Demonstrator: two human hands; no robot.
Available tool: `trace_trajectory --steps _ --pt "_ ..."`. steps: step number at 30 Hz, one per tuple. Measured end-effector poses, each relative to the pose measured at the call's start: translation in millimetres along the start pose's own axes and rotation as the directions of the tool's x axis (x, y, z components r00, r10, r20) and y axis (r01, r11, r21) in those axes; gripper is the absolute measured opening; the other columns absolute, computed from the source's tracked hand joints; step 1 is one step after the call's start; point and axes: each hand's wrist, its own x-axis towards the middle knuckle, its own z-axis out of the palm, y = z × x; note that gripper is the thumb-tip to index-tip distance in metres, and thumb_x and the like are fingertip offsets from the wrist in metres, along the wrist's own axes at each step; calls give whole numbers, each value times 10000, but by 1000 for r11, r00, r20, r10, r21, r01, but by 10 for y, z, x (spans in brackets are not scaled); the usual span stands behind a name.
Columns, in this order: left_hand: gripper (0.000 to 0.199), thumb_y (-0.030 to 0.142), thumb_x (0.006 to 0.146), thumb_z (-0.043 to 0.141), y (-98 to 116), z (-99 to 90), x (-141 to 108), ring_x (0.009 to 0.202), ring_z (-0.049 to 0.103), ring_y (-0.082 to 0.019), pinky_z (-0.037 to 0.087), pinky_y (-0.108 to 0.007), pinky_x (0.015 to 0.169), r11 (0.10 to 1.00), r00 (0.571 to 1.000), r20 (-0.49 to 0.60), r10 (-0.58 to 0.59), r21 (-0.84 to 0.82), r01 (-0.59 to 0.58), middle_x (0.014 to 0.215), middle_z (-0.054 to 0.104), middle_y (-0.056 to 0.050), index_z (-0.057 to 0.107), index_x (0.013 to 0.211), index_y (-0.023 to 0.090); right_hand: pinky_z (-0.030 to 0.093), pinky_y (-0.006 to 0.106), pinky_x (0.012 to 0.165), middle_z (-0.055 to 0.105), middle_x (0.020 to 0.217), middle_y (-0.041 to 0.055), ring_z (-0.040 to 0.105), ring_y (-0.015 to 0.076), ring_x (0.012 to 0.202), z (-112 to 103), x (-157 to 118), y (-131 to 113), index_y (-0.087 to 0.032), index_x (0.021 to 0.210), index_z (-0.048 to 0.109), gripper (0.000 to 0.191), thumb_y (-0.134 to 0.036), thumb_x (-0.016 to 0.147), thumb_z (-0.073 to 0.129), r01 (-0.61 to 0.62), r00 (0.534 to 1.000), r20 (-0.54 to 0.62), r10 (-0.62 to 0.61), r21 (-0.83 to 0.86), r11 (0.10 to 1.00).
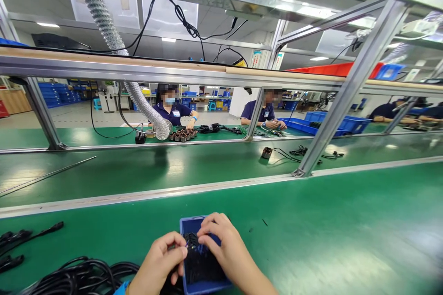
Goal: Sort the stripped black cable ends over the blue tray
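A blue bin (182,224) stands on the green bench at the bottom centre, with small black parts (202,267) inside. At its left rim is my left hand (162,258), thumb and forefinger pinched on something too small to make out; a bit of blue shows at the fingertips. Over the bin's right side reaches my right hand (221,239), its fingers curved down and thumb apart from them, close above the black parts. Whether its fingertips touch or hold a part cannot be made out.
Coiled black cables (83,276) lie at the lower left, with black connectors (51,228) beyond. A metal frame post (349,83) rises at the right. Past the rail (138,196) lie a wound copper part (266,152) and a thin rod (48,175). Two people sit across the bench.
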Motion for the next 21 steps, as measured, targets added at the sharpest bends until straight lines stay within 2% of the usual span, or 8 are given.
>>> trace_trajectory --steps 4,8,13,17,21 --pt "317 459 706 692 20 6 6 415 386 -69 279 -165 388 1000 1000 5 0 8 0 478 512 46 562 733 172 458 297 775 699 836 17 617 200 847 17 -25 3 -242 793 747 174 -106 813 640 -8 999 38 10 -63 998" --pt "329 464 681 702 48 30 -8 412 377 -72 263 -169 380 1000 1000 12 -18 18 18 467 501 50 553 732 175 461 298 785 718 865 17 631 204 862 22 -43 22 -232 846 731 239 -60 785 576 -5 999 53 10 -84 996" --pt "266 399 682 687 144 98 -79 443 411 -76 305 -178 420 999 999 -15 -30 35 31 499 501 52 563 732 168 484 275 705 688 858 38 629 185 786 8 -50 -13 -210 933 694 225 -119 833 515 74 997 -29 -71 127 989" --pt "283 408 659 700 201 117 -93 431 411 -76 309 -187 426 996 998 -39 -47 74 50 491 493 58 559 720 170 494 263 658 685 794 36 624 176 705 17 -64 -85 -203 938 691 155 -226 858 560 44 997 -72 -28 227 973" --pt "313 437 650 704 228 111 -96 440 426 -82 303 -190 424 995 998 -36 -49 88 53 495 493 55 557 722 170 505 247 658 689 771 19 629 168 690 35 -88 -133 -209 934 693 137 -233 846 592 44 997 -79 -23 280 959"
